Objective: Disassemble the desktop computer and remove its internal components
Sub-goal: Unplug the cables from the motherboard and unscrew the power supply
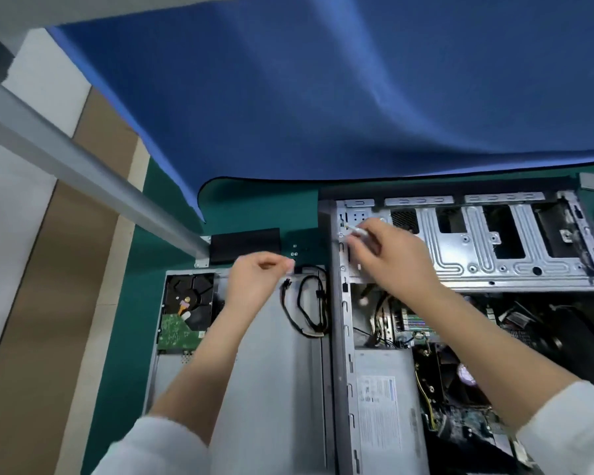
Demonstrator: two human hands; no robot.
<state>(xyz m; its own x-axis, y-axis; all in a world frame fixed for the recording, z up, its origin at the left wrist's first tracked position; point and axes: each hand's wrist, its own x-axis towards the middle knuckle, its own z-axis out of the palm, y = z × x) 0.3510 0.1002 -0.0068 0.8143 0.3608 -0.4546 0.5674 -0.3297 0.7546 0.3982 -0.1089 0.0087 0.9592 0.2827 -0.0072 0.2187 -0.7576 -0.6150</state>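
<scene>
The open computer case [336, 337] lies on its side at the right, showing its drive cage [494, 248], power supply [381, 406] and motherboard with fan [460, 378]. My right hand [388, 255] grips a thin white-handled screwdriver [357, 231] whose tip meets the cage's upper-left corner. My left hand [254, 279] hovers over the removed side panel [271, 354], fingertips pinched together; whether they hold something small I cannot tell. A hard drive [186, 313] and a black cable [309, 303] lie on that panel.
Small screws [295, 250] and a black block [244, 245] sit on the green mat [127, 320] behind the panel. A blue cloth [323, 97] covers the far side. A grey metal bar [83, 176] slants in from the left.
</scene>
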